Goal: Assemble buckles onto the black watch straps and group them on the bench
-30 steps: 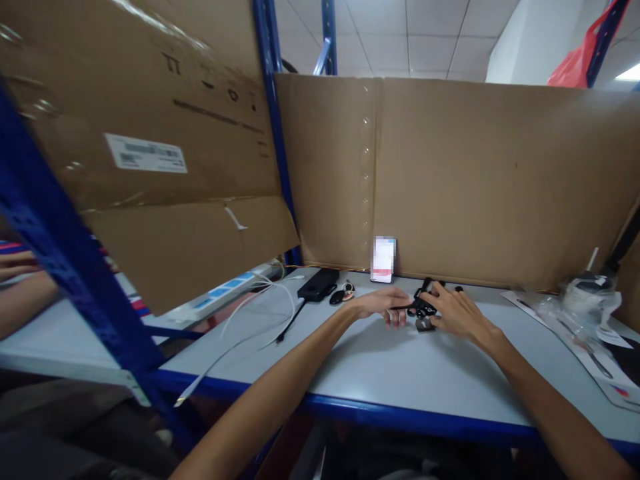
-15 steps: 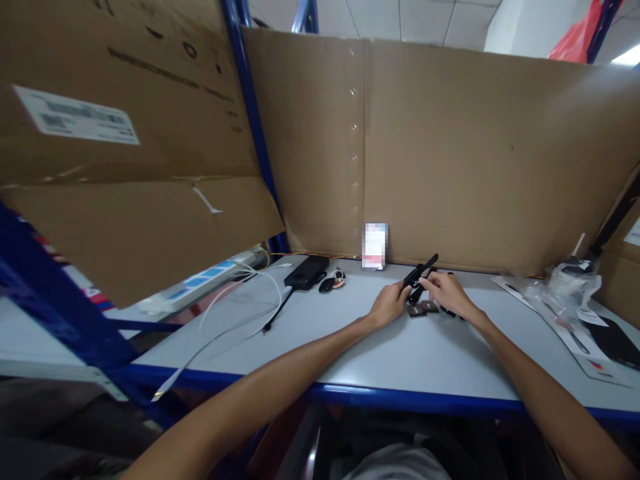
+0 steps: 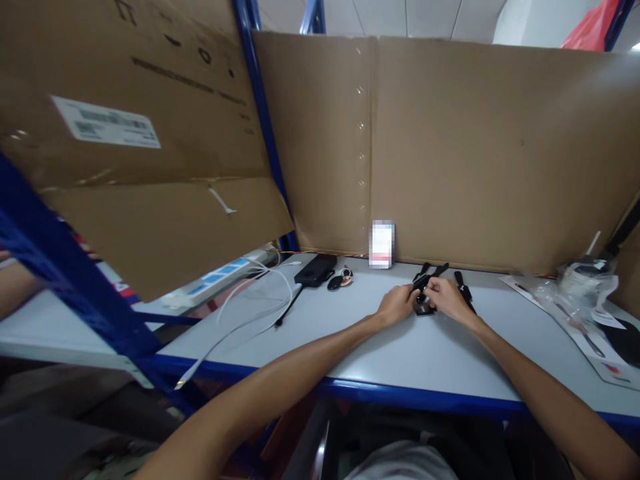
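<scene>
Black slender part (image 3: 421, 281) between your hands, above table (image 3: 380, 353), toward far edge. Your left hand (image 3: 397, 304): fingers closed on it. Your right hand (image 3: 449, 297): fingertips bunched against it; cannot tell whether gripping. Dark flat piece (image 3: 425, 310) just below. Second black part (image 3: 463, 287) right of right hand. Lit phone (image 3: 382, 245) behind, near cardboard panel (image 3: 490, 153).

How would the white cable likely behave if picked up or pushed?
The cable would probably flop, since it lies in loose curves. It looks light, being thin. Its near end juts past the blue edge, so a nudge might slide more over.
</scene>
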The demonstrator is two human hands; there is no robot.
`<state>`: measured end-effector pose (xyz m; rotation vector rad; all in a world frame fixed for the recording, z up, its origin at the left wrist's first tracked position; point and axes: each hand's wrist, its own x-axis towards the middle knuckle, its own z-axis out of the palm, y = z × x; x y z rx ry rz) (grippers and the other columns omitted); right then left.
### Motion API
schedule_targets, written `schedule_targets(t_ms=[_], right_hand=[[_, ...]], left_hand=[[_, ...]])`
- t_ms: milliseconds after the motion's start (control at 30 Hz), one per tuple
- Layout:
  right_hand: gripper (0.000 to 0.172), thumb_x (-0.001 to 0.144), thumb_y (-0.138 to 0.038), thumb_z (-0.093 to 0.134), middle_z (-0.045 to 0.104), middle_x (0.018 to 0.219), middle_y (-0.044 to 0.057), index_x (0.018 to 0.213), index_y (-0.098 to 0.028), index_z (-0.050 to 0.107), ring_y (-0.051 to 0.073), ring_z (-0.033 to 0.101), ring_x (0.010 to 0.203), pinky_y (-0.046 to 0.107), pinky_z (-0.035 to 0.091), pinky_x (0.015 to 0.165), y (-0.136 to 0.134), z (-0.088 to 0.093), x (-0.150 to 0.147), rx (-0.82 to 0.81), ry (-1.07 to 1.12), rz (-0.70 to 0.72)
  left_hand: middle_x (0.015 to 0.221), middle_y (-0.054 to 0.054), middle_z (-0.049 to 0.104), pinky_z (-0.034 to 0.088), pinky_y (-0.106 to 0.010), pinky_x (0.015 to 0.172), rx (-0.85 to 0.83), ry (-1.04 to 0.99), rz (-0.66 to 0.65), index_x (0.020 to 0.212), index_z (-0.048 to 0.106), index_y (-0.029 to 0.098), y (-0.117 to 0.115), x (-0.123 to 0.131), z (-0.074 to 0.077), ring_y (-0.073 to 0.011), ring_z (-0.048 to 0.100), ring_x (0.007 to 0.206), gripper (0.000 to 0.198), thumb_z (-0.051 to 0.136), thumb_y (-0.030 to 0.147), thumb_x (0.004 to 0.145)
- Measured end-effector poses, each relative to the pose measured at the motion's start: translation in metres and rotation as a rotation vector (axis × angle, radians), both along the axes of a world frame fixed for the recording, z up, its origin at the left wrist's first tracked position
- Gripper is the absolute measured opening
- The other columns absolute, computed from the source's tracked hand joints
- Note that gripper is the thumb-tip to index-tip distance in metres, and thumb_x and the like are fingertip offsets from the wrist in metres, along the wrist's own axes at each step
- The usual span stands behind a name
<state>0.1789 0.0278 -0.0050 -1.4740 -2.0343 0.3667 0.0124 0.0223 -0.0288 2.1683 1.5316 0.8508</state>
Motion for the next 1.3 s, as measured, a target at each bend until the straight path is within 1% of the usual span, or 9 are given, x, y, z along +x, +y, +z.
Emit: schedule_targets(t_ms=[67,167,267,367,500,667,867,1067,1300], right_hand=[[0.01,0.085,-0.021,0.055,0.069,0.071,0.004,0.088,-0.019,0.065,0.017,0.063,0.066,0.022,0.034,0.056,-0.006,0.006,-0.001,0.117,-0.186,-0.04],[0.024,0.088,-0.018,0.052,0.072,0.082,0.005,0.107,-0.023,0.067,0.019,0.065,0.076,0.024,0.033,0.059,-0.016,0.016,-0.002,0.222,-0.327,-0.007],[0.027,0.089,-0.015,0.047,0.072,0.081,0.003,0.099,-0.024,0.071,0.018,0.065,0.074,0.024,0.032,0.059,-0.02,0.021,-0.002,0.204,-0.358,0.062],[0.027,0.088,-0.015,0.049,0.074,0.084,0.004,0.098,-0.024,0.072,0.019,0.066,0.077,0.025,0.033,0.06,-0.018,0.023,0.001,0.202,-0.374,0.009],[0.034,0.088,-0.015,0.05,0.076,0.093,0.005,0.114,-0.024,0.069,0.021,0.068,0.083,0.025,0.038,0.065,-0.015,0.023,0.005,0.226,-0.389,-0.006],[0.034,0.088,-0.011,0.047,0.075,0.102,0.003,0.106,-0.025,0.073,0.018,0.067,0.093,0.023,0.04,0.072,-0.015,0.024,0.006,0.211,-0.364,0.142],[0.03,0.088,-0.015,0.049,0.076,0.095,0.007,0.108,-0.022,0.072,0.02,0.068,0.086,0.025,0.039,0.07,-0.013,0.022,0.005,0.207,-0.409,-0.009],[0.032,0.089,-0.012,0.046,0.075,0.096,0.004,0.101,-0.024,0.074,0.018,0.067,0.088,0.024,0.039,0.07,-0.015,0.021,0.003,0.221,-0.381,0.14],[0.032,0.088,-0.015,0.049,0.076,0.098,0.005,0.108,-0.023,0.072,0.02,0.068,0.088,0.025,0.039,0.068,-0.012,0.021,0.006,0.223,-0.393,0.012]], left_hand=[[0.072,-0.006,0.065,0.037,-0.025,0.064,-0.086,-0.108,0.001,0.078,0.064,0.018,0.004,0.001,0.001,-0.0198,0.06,0.073,0.03,0.046,0.035,0.095],[0.053,0.001,0.051,0.031,-0.023,0.053,-0.292,-0.353,-0.046,0.068,0.056,0.017,0.01,0.001,0.001,-0.0133,0.049,0.053,0.033,0.051,0.039,0.093],[0.043,0.006,0.039,0.024,-0.023,0.044,-0.399,-0.459,-0.085,0.069,0.05,0.018,0.012,-0.001,0.001,-0.0097,0.035,0.039,0.035,0.046,0.043,0.094],[0.041,0.008,0.035,0.02,-0.023,0.04,-0.442,-0.491,-0.108,0.071,0.045,0.02,0.011,-0.003,0.002,-0.0082,0.029,0.034,0.035,0.042,0.044,0.097],[0.04,0.009,0.035,0.017,-0.023,0.039,-0.472,-0.524,-0.141,0.069,0.042,0.021,0.012,-0.005,0.002,-0.0069,0.026,0.031,0.035,0.042,0.042,0.097],[0.038,0.009,0.035,0.017,-0.023,0.038,-0.479,-0.538,-0.15,0.065,0.042,0.02,0.015,-0.004,0.0,-0.0069,0.027,0.03,0.037,0.043,0.04,0.097],[0.037,0.008,0.035,0.014,-0.024,0.038,-0.471,-0.524,-0.148,0.066,0.043,0.02,0.011,-0.004,0.002,-0.007,0.026,0.03,0.035,0.042,0.034,0.098],[0.037,0.008,0.035,0.015,-0.024,0.038,-0.462,-0.504,-0.148,0.065,0.042,0.02,0.008,-0.004,0.006,-0.0066,0.026,0.03,0.036,0.043,0.035,0.098],[0.036,0.008,0.034,0.015,-0.024,0.038,-0.454,-0.477,-0.144,0.061,0.041,0.02,0.006,-0.004,0.008,-0.0064,0.026,0.03,0.04,0.044,0.034,0.098]])
